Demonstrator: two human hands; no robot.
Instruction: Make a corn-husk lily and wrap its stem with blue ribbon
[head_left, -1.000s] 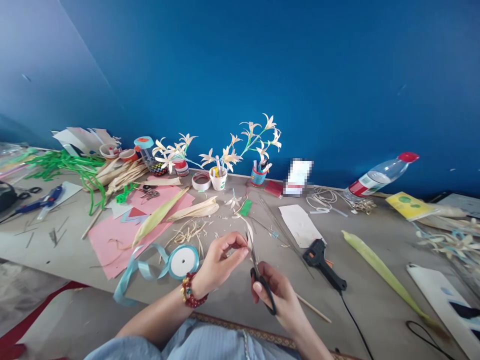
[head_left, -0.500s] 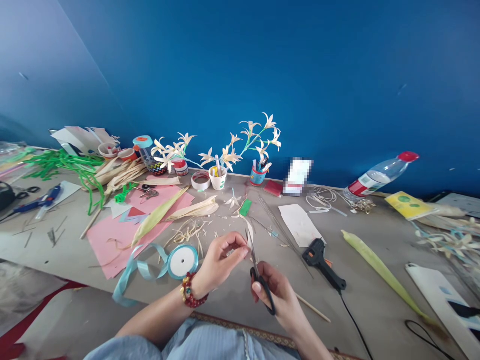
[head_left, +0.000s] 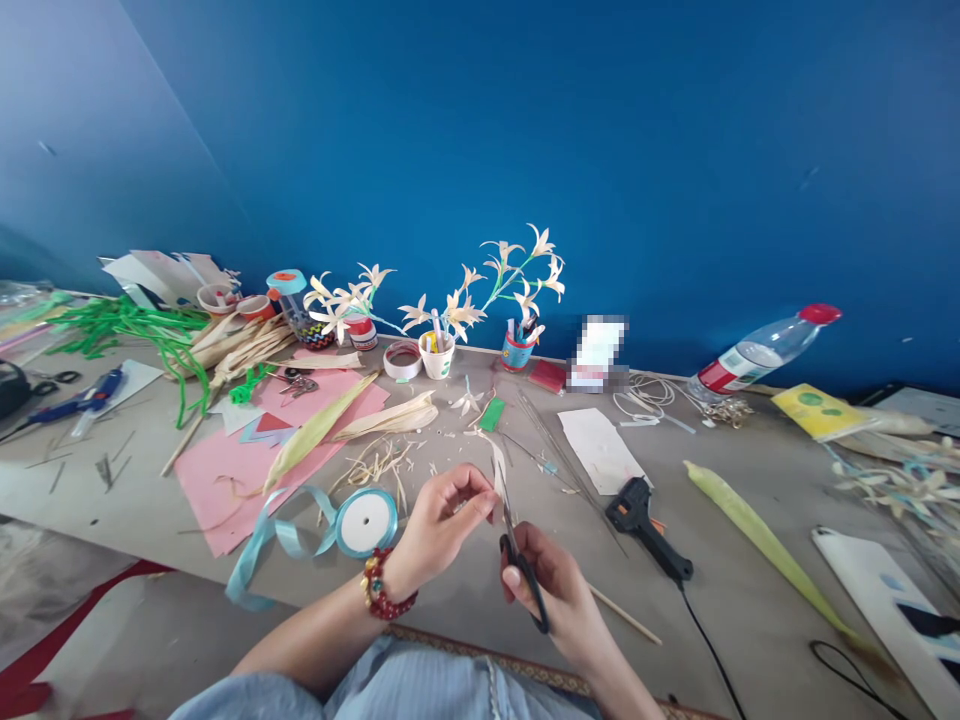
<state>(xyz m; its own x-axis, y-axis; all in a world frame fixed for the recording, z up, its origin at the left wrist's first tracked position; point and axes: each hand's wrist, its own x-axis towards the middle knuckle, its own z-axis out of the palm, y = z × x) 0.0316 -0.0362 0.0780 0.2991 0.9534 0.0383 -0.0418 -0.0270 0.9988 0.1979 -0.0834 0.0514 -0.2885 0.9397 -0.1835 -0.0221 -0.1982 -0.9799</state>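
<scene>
My left hand (head_left: 450, 520), with a beaded bracelet (head_left: 384, 584) at its wrist, pinches a small pale strip (head_left: 499, 482) that looks like corn husk. In my right hand (head_left: 559, 585) is a pair of black-handled scissors (head_left: 531, 590), blades pointing up and away from me beside the strip. Whether the blades touch the strip I cannot tell. Just beyond the fingertips lie a green piece (head_left: 491, 414) and tiny pale scraps. A spool of light blue ribbon (head_left: 366, 522) rests left of my left hand.
Husk flowers stand in small cups (head_left: 436, 356) along the wall. A black glue gun (head_left: 646, 530) with a cord, a white card (head_left: 600, 450) and a green husk (head_left: 757, 540) lie to the right. Pink paper (head_left: 225, 480) is on the left, a plastic bottle (head_left: 765, 350) at back right.
Both hands stay in nearly the same place, the left still pinching the strip and the right still holding the scissors. Only a very slight shift of the view shows.
</scene>
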